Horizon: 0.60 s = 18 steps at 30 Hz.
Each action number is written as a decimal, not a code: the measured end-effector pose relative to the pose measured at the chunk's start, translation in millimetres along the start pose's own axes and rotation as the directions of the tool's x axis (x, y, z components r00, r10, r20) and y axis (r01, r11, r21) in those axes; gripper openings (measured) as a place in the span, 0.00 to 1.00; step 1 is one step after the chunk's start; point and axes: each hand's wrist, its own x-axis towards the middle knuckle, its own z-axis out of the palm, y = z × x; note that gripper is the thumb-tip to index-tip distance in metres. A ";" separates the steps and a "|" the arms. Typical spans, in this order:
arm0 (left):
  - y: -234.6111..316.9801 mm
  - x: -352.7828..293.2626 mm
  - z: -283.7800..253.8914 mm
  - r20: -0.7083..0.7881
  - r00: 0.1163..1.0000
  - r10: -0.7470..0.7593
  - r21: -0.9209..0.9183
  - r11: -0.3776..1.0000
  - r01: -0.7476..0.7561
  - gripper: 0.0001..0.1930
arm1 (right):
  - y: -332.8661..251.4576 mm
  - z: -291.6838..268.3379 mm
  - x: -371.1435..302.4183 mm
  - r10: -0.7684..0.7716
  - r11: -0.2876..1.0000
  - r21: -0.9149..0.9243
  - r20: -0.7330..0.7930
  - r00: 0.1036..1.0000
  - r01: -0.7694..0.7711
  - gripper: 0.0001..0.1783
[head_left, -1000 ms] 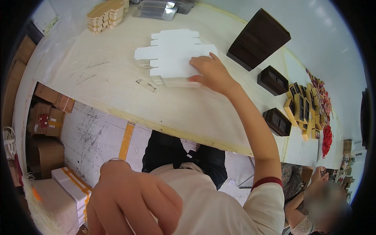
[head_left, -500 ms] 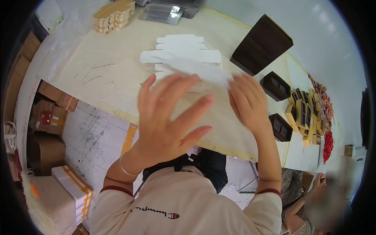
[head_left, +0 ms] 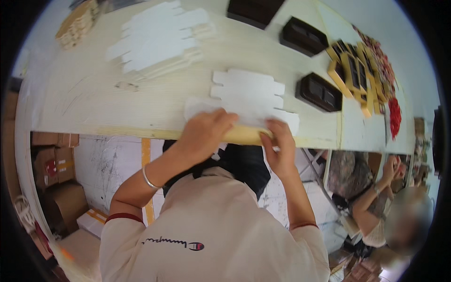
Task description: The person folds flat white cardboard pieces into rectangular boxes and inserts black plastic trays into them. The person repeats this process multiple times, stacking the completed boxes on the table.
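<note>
Handling card [head_left: 246,94] — pale table [head_left: 94,110], perhaps tiled floor [head_left: 108,169]

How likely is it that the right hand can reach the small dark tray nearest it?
Probably yes: the right hand is close to the small dark tray, with only a side flap of the white card and some tabletop between. It may have to leave the card's near edge first.

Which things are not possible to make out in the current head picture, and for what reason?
In the head view:
- White blank's near edge: partly hidden by the left hand and right hand.
- Dark brown stack's far end: cut off by the top edge.
- White pile's sheet count: blurred.
</note>
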 end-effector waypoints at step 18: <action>1.8 18.7 -2.0 0.090 0.959 0.268 0.034 0.962 -0.271 0.11 | -23.5 -6.5 17.5 -0.196 0.874 -0.369 0.326 0.925 0.315 0.16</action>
